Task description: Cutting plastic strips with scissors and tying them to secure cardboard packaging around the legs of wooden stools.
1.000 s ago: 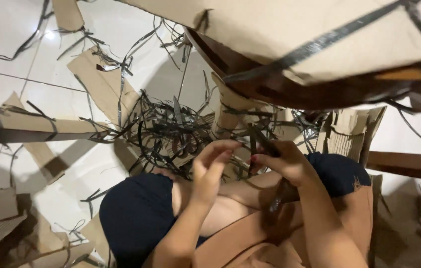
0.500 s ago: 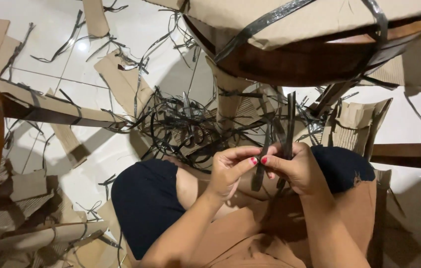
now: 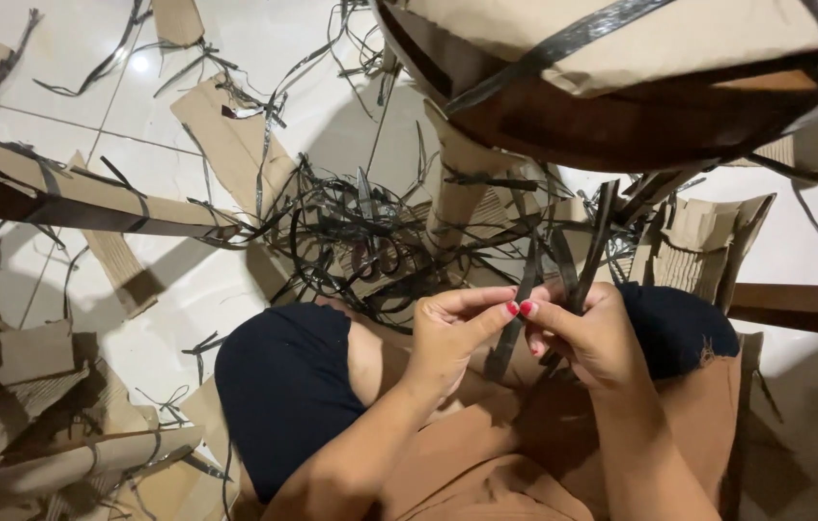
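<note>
Both hands pinch one black strap (image 3: 527, 289) between them — left hand (image 3: 452, 333) and right hand (image 3: 590, 338), grips narrow, fingertips nearly touching. Its long axis runs upright, rising away toward the strap tangle (image 3: 360, 241) on the floor (image 3: 216, 289).

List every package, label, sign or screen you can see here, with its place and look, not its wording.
No labels, signs or screens show; only packaging material.
Strapped cardboard bundle: top right, tan, crossed by a black band.
Flat cardboard piece: on the white floor, upper left, brown, oblong.
Corrugated cardboard scraps: lower left, brown, piled.
Black strap tangle: centre floor, thin loops.
Black strap strips: pinched between the left hand and right hand.
</note>
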